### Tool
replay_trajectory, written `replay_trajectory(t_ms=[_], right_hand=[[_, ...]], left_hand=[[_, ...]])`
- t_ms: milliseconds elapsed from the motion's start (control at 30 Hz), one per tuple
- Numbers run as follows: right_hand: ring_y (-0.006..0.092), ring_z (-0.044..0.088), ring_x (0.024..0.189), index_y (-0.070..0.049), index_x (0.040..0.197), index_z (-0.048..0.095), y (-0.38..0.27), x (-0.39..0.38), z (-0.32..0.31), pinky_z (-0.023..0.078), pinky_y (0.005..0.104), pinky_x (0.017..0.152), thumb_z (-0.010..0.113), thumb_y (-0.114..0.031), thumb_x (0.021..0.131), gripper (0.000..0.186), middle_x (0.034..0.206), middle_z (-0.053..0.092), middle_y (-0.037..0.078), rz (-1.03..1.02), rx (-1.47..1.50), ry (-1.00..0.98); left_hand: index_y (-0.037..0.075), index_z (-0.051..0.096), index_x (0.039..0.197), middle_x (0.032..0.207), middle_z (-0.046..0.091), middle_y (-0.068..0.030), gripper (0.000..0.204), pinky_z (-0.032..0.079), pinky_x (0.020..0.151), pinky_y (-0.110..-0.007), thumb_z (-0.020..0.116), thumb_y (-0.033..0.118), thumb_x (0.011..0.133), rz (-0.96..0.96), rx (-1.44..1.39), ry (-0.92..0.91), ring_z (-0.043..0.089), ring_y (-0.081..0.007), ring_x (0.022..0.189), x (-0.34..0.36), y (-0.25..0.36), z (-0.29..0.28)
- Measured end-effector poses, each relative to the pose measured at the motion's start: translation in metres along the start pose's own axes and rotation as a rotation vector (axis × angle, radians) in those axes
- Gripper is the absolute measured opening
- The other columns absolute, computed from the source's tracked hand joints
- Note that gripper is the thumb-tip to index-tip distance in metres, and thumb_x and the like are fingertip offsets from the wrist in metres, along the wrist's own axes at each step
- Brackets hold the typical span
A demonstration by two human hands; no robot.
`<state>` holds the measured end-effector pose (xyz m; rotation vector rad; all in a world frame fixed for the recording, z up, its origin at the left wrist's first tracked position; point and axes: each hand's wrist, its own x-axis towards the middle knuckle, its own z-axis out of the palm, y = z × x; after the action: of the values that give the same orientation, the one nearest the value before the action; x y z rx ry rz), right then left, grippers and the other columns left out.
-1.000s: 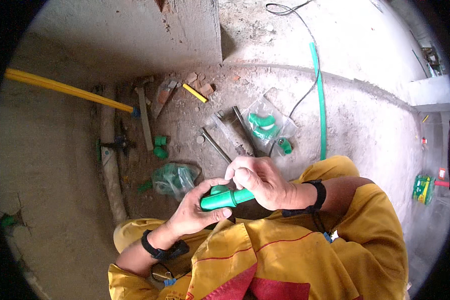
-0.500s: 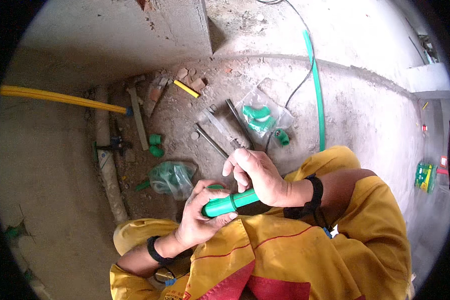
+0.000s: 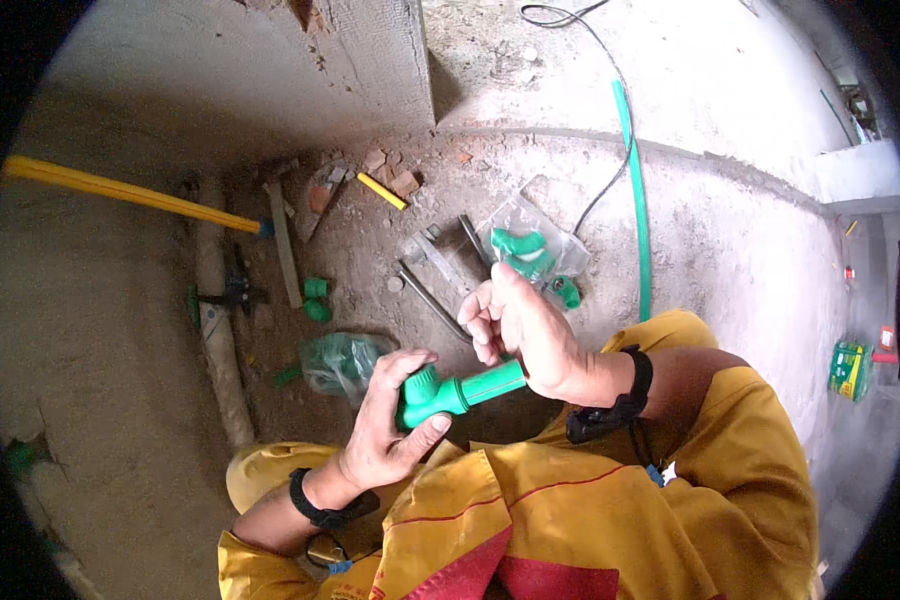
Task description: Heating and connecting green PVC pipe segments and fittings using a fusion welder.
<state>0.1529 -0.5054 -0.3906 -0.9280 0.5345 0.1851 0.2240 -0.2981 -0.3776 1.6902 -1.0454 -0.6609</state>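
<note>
My left hand (image 3: pixel 385 425) is closed around a green plastic elbow pipe fitting (image 3: pixel 432 402), whose ribbed round end points up. A short green pipe (image 3: pixel 494 383) sticks out of the fitting's other end toward the right. My right hand (image 3: pixel 525 330) is at that pipe's right end, which meets or passes behind the palm; I cannot tell whether they touch. Its fingers are loosely bent and apart, gripping nothing visible. Beyond it on the floor lie a clear bag (image 3: pixel 560 225) of green fittings and a loose green fitting (image 3: pixel 565 292).
A dark metal rod (image 3: pixel 432 300) and a yellow tube piece (image 3: pixel 381 190) lie ahead. To the left are another bag (image 3: pixel 345 360), small green fittings (image 3: pixel 316 298) and a pale pipe (image 3: pixel 220 360). A long green pipe (image 3: pixel 637 190) and black cable (image 3: pixel 610 190) run at right.
My left hand has turned the fitting, so its ribbed end now shows upward. My right hand has shifted slightly right, showing more of the short pipe. The view has tilted a little.
</note>
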Motion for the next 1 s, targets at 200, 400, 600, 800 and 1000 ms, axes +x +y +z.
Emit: replay_trajectory(t_ms=[200, 400, 600, 800, 1000], right_hand=[[0.0112, 0.048, 0.059, -0.006, 0.081, 0.059, 0.004, 0.002, 0.000, 0.040, 0.0235, 0.058, 0.030, -0.058, 0.097, 0.062, 0.065, 0.052, 0.001, 0.031, -0.097, 0.027], [0.0109, 0.049, 0.060, -0.004, 0.083, 0.058, 0.005, -0.009, 0.000, 0.042, 0.0239, 0.057, 0.034, -0.055, 0.097, 0.058, 0.063, 0.050, 0.001, -0.232, -0.239, -0.081], [0.0128, 0.050, 0.059, -0.004, 0.079, 0.058, 0.010, 0.002, 0.002, 0.040, 0.0250, 0.057, 0.033, -0.057, 0.097, 0.060, 0.064, 0.053, 0.003, 0.037, 0.096, 0.043], [0.0126, 0.056, 0.061, -0.003, 0.078, 0.059, 0.015, -0.005, -0.002, 0.044, 0.0237, 0.061, 0.032, -0.056, 0.098, 0.063, 0.069, 0.060, 0.006, 0.023, -0.185, -0.013], [0.0167, 0.061, 0.072, -0.004, 0.087, 0.061, 0.011, -0.008, 0.002, 0.047, 0.0280, 0.069, 0.030, -0.064, 0.094, 0.068, 0.080, 0.065, 0.010, 0.221, -0.027, -0.068]], left_hand=[[0.002, 0.036, 0.133, 0.125, 0.048, -0.0210, 0.072, 0.038, 0.098, -0.041, 0.077, 0.011, 0.075, 0.037, 0.047, 0.055, 0.049, -0.0321, 0.114, 0.000, -0.002, -0.003], [0.007, 0.039, 0.120, 0.119, 0.051, -0.0155, 0.054, 0.042, 0.088, -0.035, 0.074, 0.008, 0.079, 0.020, -0.130, 0.022, 0.052, -0.0216, 0.100, -0.005, -0.002, 0.006], [0.007, 0.044, 0.121, 0.107, 0.059, -0.0159, 0.062, 0.046, 0.084, -0.036, 0.079, 0.002, 0.071, 0.111, -0.070, 0.137, 0.059, -0.0250, 0.094, -0.002, -0.001, -0.001], [0.008, 0.050, 0.104, 0.104, 0.064, -0.0162, 0.050, 0.053, 0.075, -0.035, 0.085, 0.010, 0.067, 0.085, 0.006, 0.051, 0.066, -0.0277, 0.089, 0.001, -0.004, 0.003], [0.002, 0.050, 0.115, 0.103, 0.059, -0.0187, 0.060, 0.051, 0.078, -0.038, 0.083, 0.009, 0.066, 0.102, 0.268, 0.025, 0.062, -0.0327, 0.091, -0.002, -0.002, -0.006]])
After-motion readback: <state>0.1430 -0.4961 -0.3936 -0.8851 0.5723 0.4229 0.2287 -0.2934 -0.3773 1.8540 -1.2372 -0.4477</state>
